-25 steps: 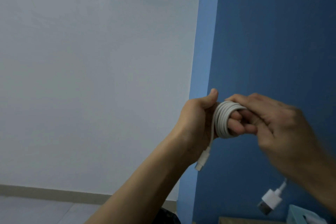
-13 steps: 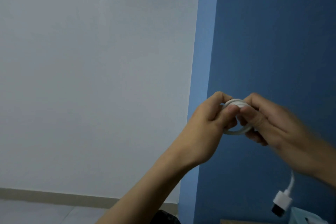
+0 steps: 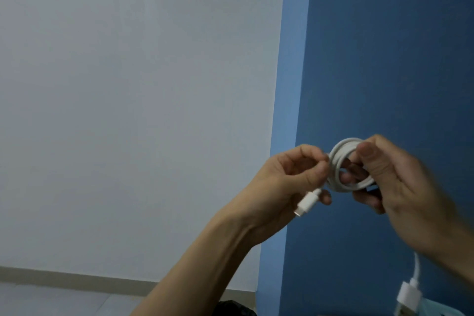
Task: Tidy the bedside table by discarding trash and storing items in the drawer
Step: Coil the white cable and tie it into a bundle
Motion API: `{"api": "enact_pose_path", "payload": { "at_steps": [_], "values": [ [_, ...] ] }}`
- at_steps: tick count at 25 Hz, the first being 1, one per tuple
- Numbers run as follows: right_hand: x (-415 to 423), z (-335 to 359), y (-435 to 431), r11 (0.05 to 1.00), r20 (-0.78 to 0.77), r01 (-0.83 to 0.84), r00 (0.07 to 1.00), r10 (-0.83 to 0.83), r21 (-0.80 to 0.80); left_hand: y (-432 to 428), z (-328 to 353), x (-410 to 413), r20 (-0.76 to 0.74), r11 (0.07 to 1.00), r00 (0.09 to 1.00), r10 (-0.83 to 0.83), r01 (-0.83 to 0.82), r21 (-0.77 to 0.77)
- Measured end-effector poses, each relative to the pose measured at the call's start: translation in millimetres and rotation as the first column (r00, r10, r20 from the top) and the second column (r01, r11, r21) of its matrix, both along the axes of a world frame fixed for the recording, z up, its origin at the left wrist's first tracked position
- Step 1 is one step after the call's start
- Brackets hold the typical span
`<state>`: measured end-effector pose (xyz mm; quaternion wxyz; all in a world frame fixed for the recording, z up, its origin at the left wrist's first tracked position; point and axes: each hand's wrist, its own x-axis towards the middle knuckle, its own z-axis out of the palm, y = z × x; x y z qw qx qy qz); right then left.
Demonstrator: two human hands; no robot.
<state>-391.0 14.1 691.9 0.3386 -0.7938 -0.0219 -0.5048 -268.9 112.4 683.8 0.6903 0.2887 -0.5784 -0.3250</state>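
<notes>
1. The cable [image 3: 334, 169] is white and wound into a small coil. It is held up in the air between the two hands, in front of the blue wall [image 3: 384, 59].
2. The left hand [image 3: 295, 177] has its fingers curled. Thumb and forefinger pinch the cable at the coil's left edge.
3. The small plug [image 3: 306, 203] sticks out below that pinch. It points down and to the left and lies across the left palm.
4. The right hand [image 3: 395, 179] grips the coil from the right. Its thumb presses on the coil's upper right part, and its curled fingers show through the ring and under it.
5. The cable's other end hangs below the right wrist, near the bottom right corner. It ends in the USB plug [image 3: 408, 301].
6. Just behind the USB plug is a pale teal box [image 3: 433, 312], cut off by the frame edge.
7. The white wall [image 3: 128, 84] fills the left side and meets the blue wall at a corner.
8. A beige skirting [image 3: 77, 279] runs along the white wall's foot, above a grey floor [image 3: 51, 303].
</notes>
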Motion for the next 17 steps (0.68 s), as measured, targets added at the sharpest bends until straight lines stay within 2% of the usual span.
{"api": "enact_pose_path", "payload": {
  "at_steps": [5, 9, 17],
  "values": [
    [1.9, -1.9, 2.5, 1.000, 0.003, -0.005, 1.000, 0.005, -0.002, -3.2, 1.0, -3.2, 0.003, 0.995, 0.998, 0.070, -0.069, -0.070],
    [-1.3, 2.3, 9.9, 0.999, 0.072, -0.022, 0.997, 0.019, 0.045, -0.7, -3.2, 3.6, 0.012, 0.992, 1.000, -0.015, 0.016, -0.125],
    [4.0, -5.9, 8.8, 1.000, 0.043, 0.006, 0.999, -0.006, 0.004, 0.1, -3.4, -0.1, 0.187, 0.936, 0.943, 0.275, -0.218, -0.276]
  ]
}}
